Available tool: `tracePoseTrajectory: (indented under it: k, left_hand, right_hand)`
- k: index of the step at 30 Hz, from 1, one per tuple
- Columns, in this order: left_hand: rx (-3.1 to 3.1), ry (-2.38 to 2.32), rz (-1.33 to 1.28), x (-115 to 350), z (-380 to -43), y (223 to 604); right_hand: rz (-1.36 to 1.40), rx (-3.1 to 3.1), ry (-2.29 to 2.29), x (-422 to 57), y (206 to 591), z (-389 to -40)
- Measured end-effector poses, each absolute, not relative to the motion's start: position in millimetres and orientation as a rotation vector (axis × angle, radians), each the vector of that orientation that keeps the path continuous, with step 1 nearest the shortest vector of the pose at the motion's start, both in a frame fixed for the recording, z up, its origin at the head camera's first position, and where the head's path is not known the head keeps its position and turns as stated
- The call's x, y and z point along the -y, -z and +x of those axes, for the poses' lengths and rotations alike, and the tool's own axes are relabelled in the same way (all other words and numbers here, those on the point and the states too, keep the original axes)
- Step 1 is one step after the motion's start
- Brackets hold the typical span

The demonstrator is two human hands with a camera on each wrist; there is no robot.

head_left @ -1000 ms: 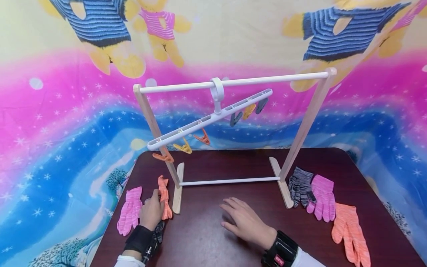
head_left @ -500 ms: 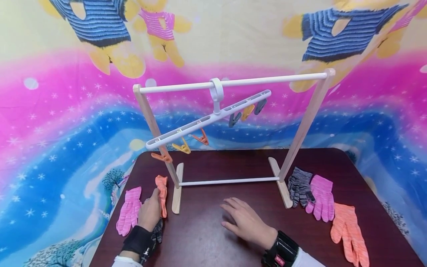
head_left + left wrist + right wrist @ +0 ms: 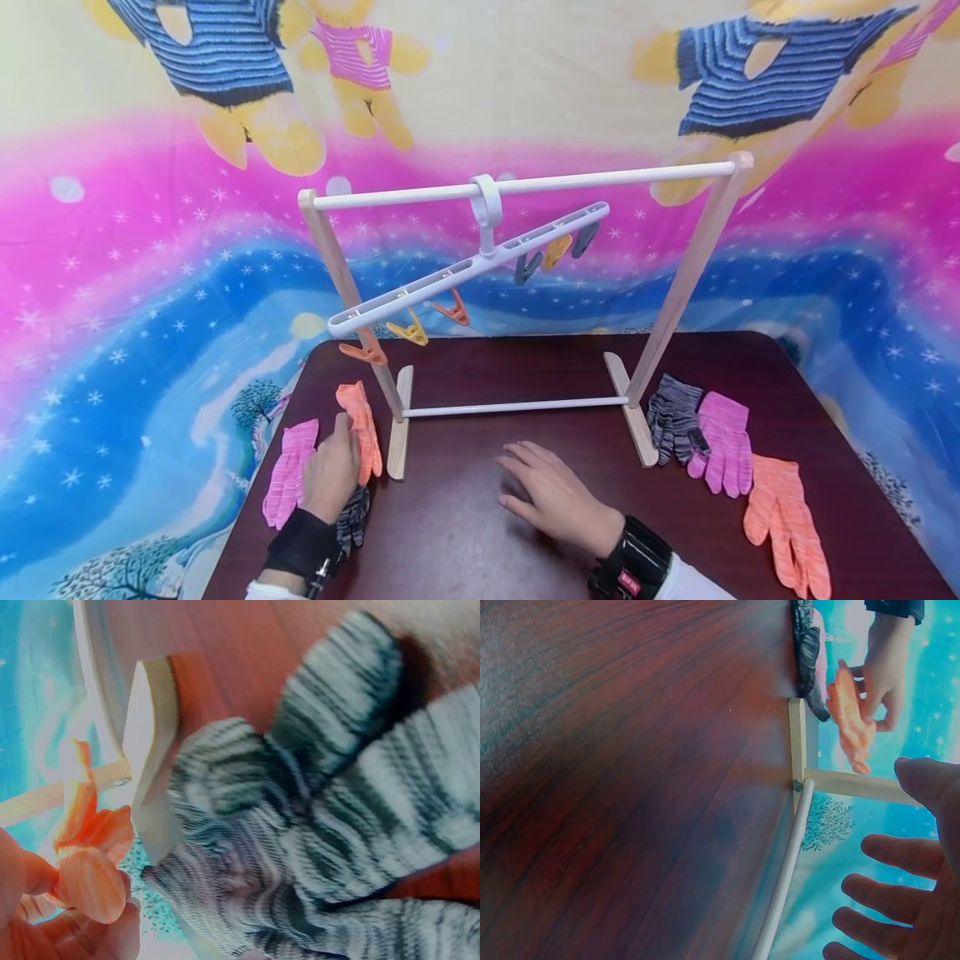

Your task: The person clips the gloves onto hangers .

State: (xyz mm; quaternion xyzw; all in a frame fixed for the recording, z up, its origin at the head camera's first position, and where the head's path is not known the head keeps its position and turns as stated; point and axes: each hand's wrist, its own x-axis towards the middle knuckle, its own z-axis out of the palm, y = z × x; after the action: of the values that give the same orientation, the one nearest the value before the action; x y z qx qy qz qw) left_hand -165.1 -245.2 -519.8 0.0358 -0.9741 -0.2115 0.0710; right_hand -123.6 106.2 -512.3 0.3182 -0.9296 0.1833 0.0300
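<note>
My left hand [image 3: 328,475] pinches an orange knit glove [image 3: 363,433] at the left side of the table. The right wrist view shows this glove [image 3: 849,716] held up off the tabletop, hanging from the fingers. Close below the left hand lies a black-and-white striped glove [image 3: 345,802], and a pink glove [image 3: 291,471] is just to its left. My right hand [image 3: 558,500] is spread over the middle of the table with nothing in it; its fingers [image 3: 889,900] are apart and straight.
A wooden drying rack [image 3: 693,275] stands on the dark table [image 3: 480,533]. From its bar hangs a tilted white clip hanger [image 3: 420,292] with several coloured clips. At the right lie a grey glove [image 3: 673,421], a pink glove [image 3: 726,442] and an orange glove [image 3: 787,517].
The left hand has raised the orange glove and shifted it slightly left, showing more of the striped glove beneath. The right hand has stayed put.
</note>
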Motion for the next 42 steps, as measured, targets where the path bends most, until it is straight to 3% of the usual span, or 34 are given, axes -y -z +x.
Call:
tracePoseTrajectory:
  k: [42]
  left_hand:
    - [2.596,0.807,0.155,214.3,-137.9,478.4]
  right_hand:
    - [0.952,2.837,-0.670,-86.2,472.9,-146.4]
